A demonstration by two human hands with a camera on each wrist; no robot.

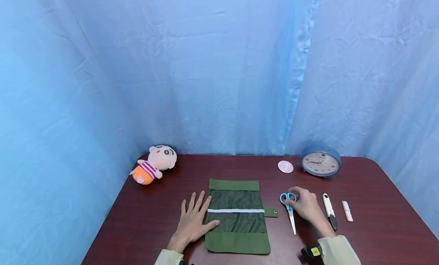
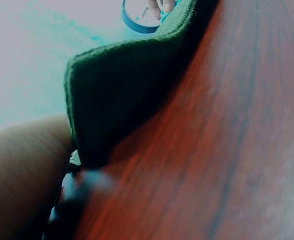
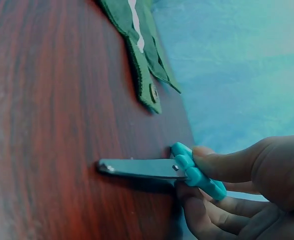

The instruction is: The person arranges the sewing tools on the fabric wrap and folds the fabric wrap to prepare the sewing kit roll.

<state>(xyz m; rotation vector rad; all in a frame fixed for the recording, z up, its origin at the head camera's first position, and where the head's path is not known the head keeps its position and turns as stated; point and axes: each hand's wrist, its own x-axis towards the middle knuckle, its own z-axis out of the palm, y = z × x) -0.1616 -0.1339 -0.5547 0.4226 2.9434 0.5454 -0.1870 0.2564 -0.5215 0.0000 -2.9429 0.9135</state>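
A green fabric roll-up pouch (image 1: 236,200) lies spread out in front of me, with a white band across its middle and a snap tab (image 1: 271,212) on its right side. My left hand (image 1: 193,221) lies with fingers spread at the pouch's left edge, the thumb over the fabric. Right of the tab, my right hand (image 1: 306,205) pinches the turquoise handle of a pair of scissors (image 3: 199,175) between thumb and fingers. The scissors' blades (image 1: 292,221) point toward me. In the left wrist view, the pouch's corner (image 2: 117,95) stands large in front.
A white utility knife (image 1: 329,209) with a dark end and a small white-and-pink stick (image 1: 347,211) lie right of my right hand. Farther back are a round pale disc (image 1: 285,166) and a blue alarm clock (image 1: 321,162). A plush doll (image 1: 154,164) lies at the back left.
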